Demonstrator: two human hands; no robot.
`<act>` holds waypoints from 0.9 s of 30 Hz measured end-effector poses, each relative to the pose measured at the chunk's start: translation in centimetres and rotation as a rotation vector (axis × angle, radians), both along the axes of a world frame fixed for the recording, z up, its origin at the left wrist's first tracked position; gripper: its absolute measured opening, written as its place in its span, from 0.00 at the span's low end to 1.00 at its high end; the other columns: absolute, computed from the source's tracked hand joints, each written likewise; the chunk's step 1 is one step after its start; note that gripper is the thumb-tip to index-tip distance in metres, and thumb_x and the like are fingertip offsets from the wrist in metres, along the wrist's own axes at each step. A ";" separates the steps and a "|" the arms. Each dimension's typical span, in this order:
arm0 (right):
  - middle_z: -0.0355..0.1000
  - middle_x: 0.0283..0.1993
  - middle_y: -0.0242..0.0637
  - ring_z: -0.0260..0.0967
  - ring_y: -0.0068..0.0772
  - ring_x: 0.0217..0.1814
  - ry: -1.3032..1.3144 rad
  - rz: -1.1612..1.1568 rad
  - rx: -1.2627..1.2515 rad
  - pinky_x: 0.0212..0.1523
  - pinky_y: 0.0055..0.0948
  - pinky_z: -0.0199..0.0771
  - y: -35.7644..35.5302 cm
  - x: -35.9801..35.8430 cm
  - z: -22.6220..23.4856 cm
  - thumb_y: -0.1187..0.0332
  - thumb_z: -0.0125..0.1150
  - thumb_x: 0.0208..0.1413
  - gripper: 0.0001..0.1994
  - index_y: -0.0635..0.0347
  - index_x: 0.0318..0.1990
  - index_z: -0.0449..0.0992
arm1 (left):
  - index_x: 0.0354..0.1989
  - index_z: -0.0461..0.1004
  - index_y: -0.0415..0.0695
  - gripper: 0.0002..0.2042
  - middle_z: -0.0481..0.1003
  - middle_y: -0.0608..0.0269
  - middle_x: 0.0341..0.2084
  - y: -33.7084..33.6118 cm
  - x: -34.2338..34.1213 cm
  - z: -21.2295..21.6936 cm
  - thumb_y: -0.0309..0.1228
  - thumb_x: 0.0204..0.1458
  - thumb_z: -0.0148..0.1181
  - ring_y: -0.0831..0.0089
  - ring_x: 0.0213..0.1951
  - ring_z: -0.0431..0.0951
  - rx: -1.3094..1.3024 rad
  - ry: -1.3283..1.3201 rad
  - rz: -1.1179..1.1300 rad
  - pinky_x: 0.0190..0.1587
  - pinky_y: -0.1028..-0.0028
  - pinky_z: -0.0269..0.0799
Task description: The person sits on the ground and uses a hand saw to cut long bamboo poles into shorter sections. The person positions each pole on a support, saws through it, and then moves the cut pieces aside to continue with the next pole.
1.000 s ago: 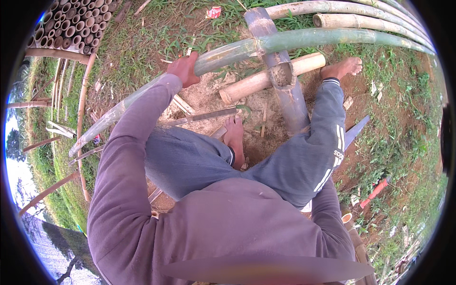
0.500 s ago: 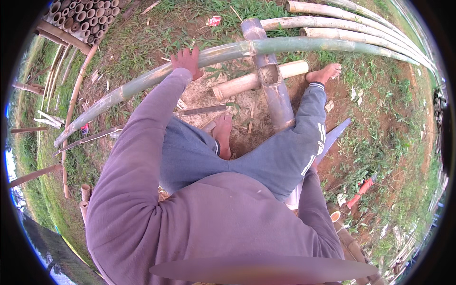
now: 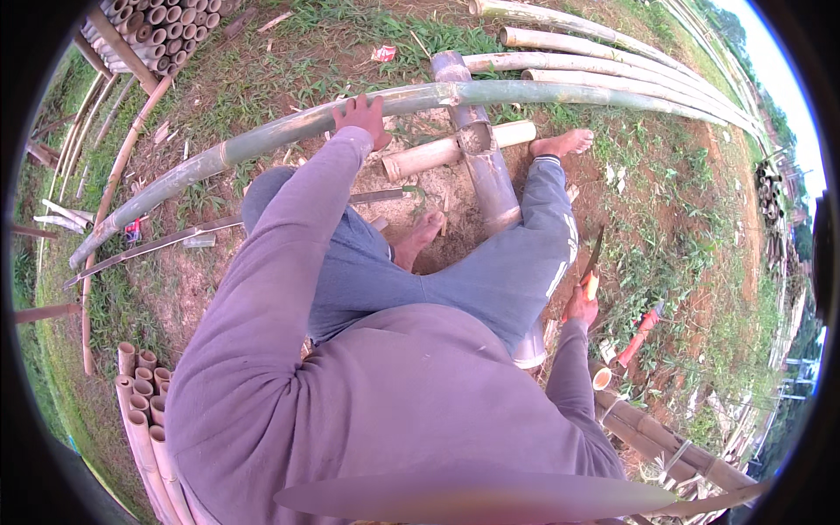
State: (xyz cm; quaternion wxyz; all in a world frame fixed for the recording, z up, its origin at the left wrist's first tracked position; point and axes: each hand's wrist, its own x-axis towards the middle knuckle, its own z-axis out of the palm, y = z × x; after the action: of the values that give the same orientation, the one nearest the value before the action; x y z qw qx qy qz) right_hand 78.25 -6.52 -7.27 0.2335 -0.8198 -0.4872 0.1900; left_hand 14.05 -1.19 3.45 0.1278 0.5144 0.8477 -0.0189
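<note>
A long green bamboo pole [image 3: 280, 129] crosses in front of me from left to right. My left hand [image 3: 364, 121] grips it left of its middle, fingers over the top. The pole lies across the end of a thick, dark bamboo support [image 3: 494, 188]. A shorter, pale bamboo crosspiece [image 3: 420, 159] runs through that support. Out to my right, low beside my leg, my right hand [image 3: 581, 308] is closed round the orange handle of a handsaw [image 3: 592, 262]. Its blade points forward and shows nearly edge-on.
Pale bamboo poles [image 3: 604, 66] lie at the far right. Cut bamboo tubes are stacked at far left [image 3: 171, 31] and near left [image 3: 144, 394]. A red-handled tool [image 3: 641, 337] lies on the grass to the right. A long, thin strip [image 3: 166, 247] stretches along the left ground.
The handsaw has turned in my right hand, from showing a broad blade to nearly edge-on, and its orange handle has come into sight. My left hand stays on the pole.
</note>
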 end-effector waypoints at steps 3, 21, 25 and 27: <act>0.79 0.39 0.37 0.74 0.29 0.40 0.592 -0.194 0.469 0.43 0.30 0.76 -2.0 -2.8 7.0 0.65 0.71 0.57 0.21 0.66 0.55 0.79 | 0.79 0.56 0.59 0.45 0.58 0.57 0.77 1.0 1.4 0.9 0.51 0.53 0.71 0.52 0.79 0.52 0.086 -0.072 -0.036 0.78 0.39 0.45; 0.72 0.28 0.30 0.68 0.16 0.25 1.010 0.478 0.582 0.24 0.19 0.68 4.6 -28.1 16.8 0.63 0.66 0.69 0.15 0.66 0.53 0.73 | 0.75 0.60 0.59 0.45 0.62 0.56 0.73 -1.0 -3.2 -4.3 0.47 0.47 0.76 0.52 0.75 0.59 0.277 0.126 -0.090 0.75 0.42 0.50; 0.77 0.42 0.34 0.70 0.16 0.29 1.007 0.534 0.428 0.26 0.18 0.71 5.7 -32.8 12.3 0.66 0.66 0.69 0.22 0.66 0.66 0.71 | 0.73 0.62 0.60 0.45 0.65 0.57 0.70 1.5 -3.8 -2.0 0.48 0.45 0.78 0.53 0.73 0.62 0.163 0.144 -0.110 0.73 0.44 0.53; 0.78 0.43 0.34 0.69 0.14 0.28 0.990 0.575 0.416 0.26 0.18 0.70 5.8 -34.2 10.7 0.67 0.64 0.70 0.23 0.66 0.68 0.71 | 0.72 0.63 0.59 0.44 0.67 0.56 0.68 2.6 -4.6 -2.5 0.48 0.44 0.79 0.52 0.72 0.65 0.146 0.177 -0.138 0.72 0.45 0.56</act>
State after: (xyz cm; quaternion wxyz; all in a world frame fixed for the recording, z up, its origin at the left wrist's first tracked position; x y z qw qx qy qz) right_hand 44.04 -0.67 3.43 0.5269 -0.4070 -0.5497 0.5046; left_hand 9.46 1.44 0.98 0.0131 0.5757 0.8175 -0.0111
